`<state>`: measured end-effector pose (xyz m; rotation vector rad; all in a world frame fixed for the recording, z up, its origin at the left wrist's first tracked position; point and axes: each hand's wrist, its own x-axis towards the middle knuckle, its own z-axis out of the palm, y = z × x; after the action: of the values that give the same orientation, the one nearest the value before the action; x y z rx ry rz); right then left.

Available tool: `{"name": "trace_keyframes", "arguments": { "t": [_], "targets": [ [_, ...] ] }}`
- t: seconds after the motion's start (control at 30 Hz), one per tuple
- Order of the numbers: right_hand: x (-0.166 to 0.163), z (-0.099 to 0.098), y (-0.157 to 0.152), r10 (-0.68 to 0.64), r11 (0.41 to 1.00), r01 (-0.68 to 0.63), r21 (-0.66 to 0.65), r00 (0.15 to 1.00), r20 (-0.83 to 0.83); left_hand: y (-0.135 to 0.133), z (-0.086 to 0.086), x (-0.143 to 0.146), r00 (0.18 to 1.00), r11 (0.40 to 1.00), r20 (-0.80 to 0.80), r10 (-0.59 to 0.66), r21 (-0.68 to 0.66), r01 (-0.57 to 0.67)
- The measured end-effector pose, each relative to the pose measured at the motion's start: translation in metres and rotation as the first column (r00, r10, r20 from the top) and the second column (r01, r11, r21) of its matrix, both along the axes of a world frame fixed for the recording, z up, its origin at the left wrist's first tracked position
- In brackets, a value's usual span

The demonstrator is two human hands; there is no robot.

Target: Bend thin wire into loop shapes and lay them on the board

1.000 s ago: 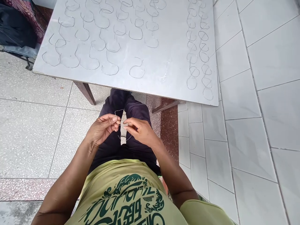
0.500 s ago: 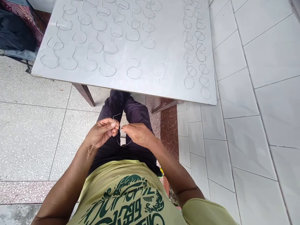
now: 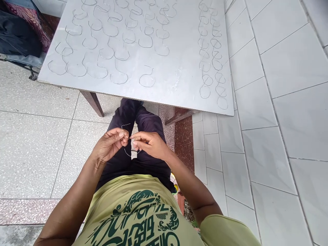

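Thin wire (image 3: 126, 152) | L hand (image 3: 109, 146) fingers pinch it | R hand (image 3: 151, 145) fingers pinch too, tips meeting

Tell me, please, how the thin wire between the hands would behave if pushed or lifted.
The wire probably weighs almost nothing: left hand and right hand merely pinch it. It likely bends easily yet holds shape, like the curled hooks on the table. Pushed, it would probably slide, not roll.
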<state>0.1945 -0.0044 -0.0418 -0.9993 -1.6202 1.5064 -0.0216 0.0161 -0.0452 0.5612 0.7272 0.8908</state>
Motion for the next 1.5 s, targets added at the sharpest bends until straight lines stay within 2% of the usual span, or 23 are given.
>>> {"name": "trace_keyframes", "arguments": {
  "t": [0.07, 0.17, 0.27, 0.4, 0.57, 0.67, 0.77, 0.9, 1.07, 1.17, 1.27, 1.37, 1.5],
  "targets": [
    [-0.002, -0.004, -0.003, -0.046, 0.992, 0.032, -0.120, 0.992, -0.116, 0.002, -0.003, -0.002, 1.000, 1.000, -0.011, 0.007, 0.021, -0.007],
    [-0.003, -0.008, -0.007, -0.092, 0.974, 0.049, -0.222, 0.978, -0.188, 0.003, -0.007, -0.004, 1.000, 0.999, -0.029, 0.012, 0.037, -0.011],
    [-0.005, -0.009, -0.007, -0.132, 0.953, 0.074, -0.294, 0.974, -0.182, 0.002, -0.010, -0.004, 0.999, 0.999, -0.035, 0.025, 0.028, -0.024],
    [-0.011, -0.011, -0.007, -0.289, 0.918, 0.242, -0.313, 0.950, -0.116, -0.001, -0.008, -0.003, 0.996, 1.000, -0.091, -0.004, 0.020, 0.006],
    [-0.019, -0.014, -0.008, -0.451, 0.870, 0.441, -0.220, 0.893, 0.007, -0.017, -0.001, 0.002, 0.968, 0.999, -0.249, -0.032, 0.026, 0.040],
    [-0.023, -0.016, -0.009, -0.498, 0.852, 0.502, -0.146, 0.865, 0.063, -0.030, -0.001, 0.010, 0.955, 0.997, -0.293, -0.047, -0.075, 0.026],
    [-0.027, -0.020, -0.012, -0.534, 0.839, 0.541, -0.058, 0.840, 0.098, -0.038, -0.003, 0.019, 0.968, 0.984, -0.249, 0.014, -0.169, -0.057],
    [-0.030, -0.023, -0.016, -0.553, 0.831, 0.557, 0.002, 0.826, 0.111, -0.038, -0.001, 0.023, 0.964, 0.965, -0.230, 0.132, -0.192, -0.178],
    [-0.027, -0.022, -0.022, -0.532, 0.846, 0.507, 0.166, 0.824, 0.196, -0.034, 0.002, 0.021, 0.965, 0.964, -0.215, 0.151, -0.184, -0.192],
    [-0.024, -0.024, -0.027, -0.509, 0.855, 0.436, 0.280, 0.809, 0.293, -0.035, 0.002, 0.020, 0.950, 0.968, -0.272, 0.152, -0.154, -0.198],
    [-0.022, -0.026, -0.034, -0.486, 0.860, 0.363, 0.358, 0.798, 0.356, -0.035, 0.003, 0.020, 0.920, 0.977, -0.355, 0.166, -0.069, -0.203],
    [-0.021, -0.027, -0.038, -0.488, 0.847, 0.310, 0.433, 0.776, 0.400, -0.034, 0.005, 0.018, 0.899, 0.990, -0.421, 0.124, -0.008, -0.141],
    [-0.020, -0.028, -0.040, -0.469, 0.840, 0.220, 0.496, 0.755, 0.458, -0.032, 0.006, 0.014, 0.905, 0.998, -0.425, 0.028, -0.043, -0.051]
  ]
}}
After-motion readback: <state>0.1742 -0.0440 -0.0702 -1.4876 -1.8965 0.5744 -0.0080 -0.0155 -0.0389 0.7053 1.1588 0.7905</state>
